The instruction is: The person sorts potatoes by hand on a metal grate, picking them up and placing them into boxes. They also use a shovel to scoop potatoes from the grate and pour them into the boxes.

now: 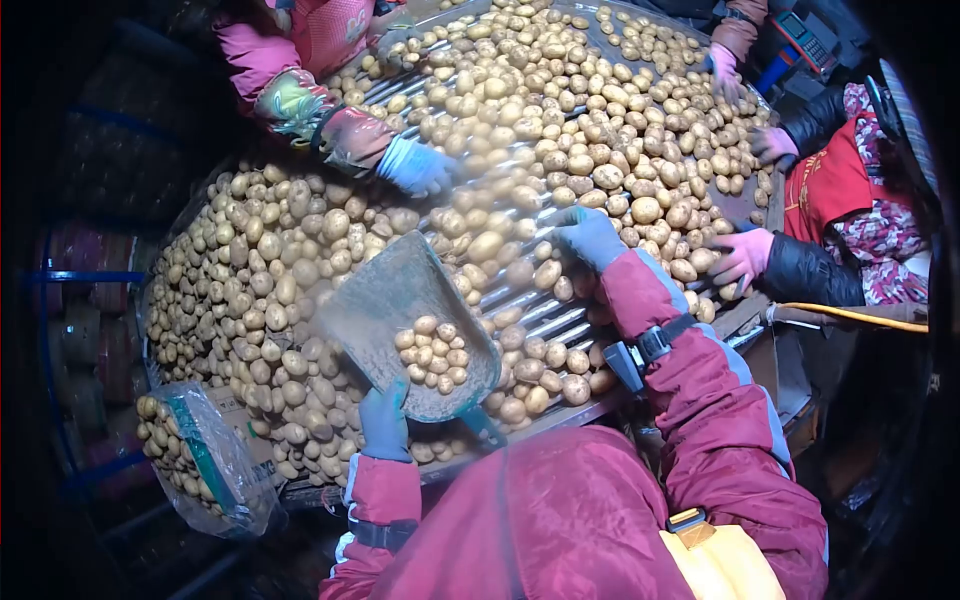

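My left hand (385,420), in a blue-grey glove, grips the side of a wide green scoop (375,285). Several small potatoes (432,355) lie together inside it, near its back wall. The scoop's handle (484,428) points toward my body, and its front edge rests over the heap on the left. Out to the right, my right hand (590,238), gloved alike, reaches over the metal rollers (555,325) with its fingers spread among potatoes (548,272). The undersides of its fingers are hidden.
A large potato heap (265,270) spreads at left. A plastic-lined box of potatoes (170,440) stands at lower left. Across the rollers is a co-worker's blue-gloved hand (418,168). Pink-gloved hands (742,258) of others work at right. A yellow cable (850,313) runs along the right.
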